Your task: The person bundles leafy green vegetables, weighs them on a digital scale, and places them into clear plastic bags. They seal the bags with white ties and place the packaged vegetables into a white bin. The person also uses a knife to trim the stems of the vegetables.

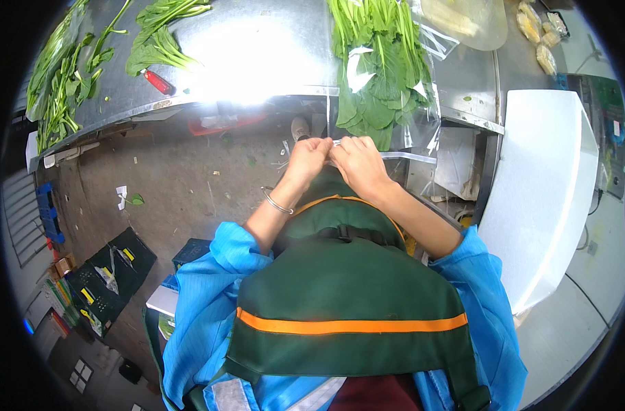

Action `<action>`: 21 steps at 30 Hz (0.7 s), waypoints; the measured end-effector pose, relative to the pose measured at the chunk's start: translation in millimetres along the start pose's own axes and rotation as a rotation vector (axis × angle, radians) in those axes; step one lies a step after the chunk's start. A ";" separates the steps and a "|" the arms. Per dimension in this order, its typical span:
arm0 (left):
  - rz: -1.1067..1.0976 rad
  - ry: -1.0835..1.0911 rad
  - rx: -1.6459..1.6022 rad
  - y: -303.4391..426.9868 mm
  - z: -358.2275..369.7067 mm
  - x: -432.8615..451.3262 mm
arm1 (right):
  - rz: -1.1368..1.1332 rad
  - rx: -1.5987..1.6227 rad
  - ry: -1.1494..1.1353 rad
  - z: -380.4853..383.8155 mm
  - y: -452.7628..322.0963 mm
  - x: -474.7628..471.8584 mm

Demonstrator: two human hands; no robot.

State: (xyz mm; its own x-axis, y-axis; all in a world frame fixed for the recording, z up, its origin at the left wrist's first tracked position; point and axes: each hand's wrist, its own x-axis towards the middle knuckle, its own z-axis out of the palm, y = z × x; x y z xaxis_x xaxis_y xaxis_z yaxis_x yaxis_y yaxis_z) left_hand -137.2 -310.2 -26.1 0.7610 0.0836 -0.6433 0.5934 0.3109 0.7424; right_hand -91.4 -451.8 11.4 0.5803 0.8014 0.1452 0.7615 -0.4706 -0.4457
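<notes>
Leafy greens (pixel 382 77) lie in a clear plastic bag (pixel 432 126) at the metal table's edge, their broad leaves hanging over it towards me. My left hand (pixel 311 160) and my right hand (pixel 360 163) meet just in front of the leaves. Both pinch a clear, crinkled bit of plastic that looks like the bag's near edge. The fingertips almost touch, and the fingers partly hide what they grip. A metal bangle (pixel 277 202) circles my left wrist.
On the metal table (pixel 292 61) at left lie loose greens (pixel 161 49), a red-handled tool (pixel 157 82) and more bagged greens (pixel 60 87). A white foam box (pixel 538 195) stands at right. Dark green crates (pixel 109 280) sit on the floor (pixel 189 174) at lower left.
</notes>
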 end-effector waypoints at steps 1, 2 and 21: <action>-0.013 -0.002 0.028 -1.5 5.4 -0.7 | -0.010 0.006 -0.005 -1.4 1.1 -4.3; -0.026 -0.003 0.058 -4.7 14.5 -4.0 | -0.001 -0.006 -0.004 -9.7 2.9 -16.3; 1.338 0.102 1.296 17.5 -28.4 -2.5 | 0.793 -0.137 0.248 -36.3 116.5 -215.3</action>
State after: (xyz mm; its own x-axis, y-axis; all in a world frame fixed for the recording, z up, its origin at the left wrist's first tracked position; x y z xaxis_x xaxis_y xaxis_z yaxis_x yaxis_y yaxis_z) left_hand -136.2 -278.0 -16.7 0.8439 -0.3026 0.4430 -0.4677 -0.8196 0.3309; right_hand -117.2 -692.6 -39.7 0.9925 0.1181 0.0311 0.1209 -0.9136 -0.3883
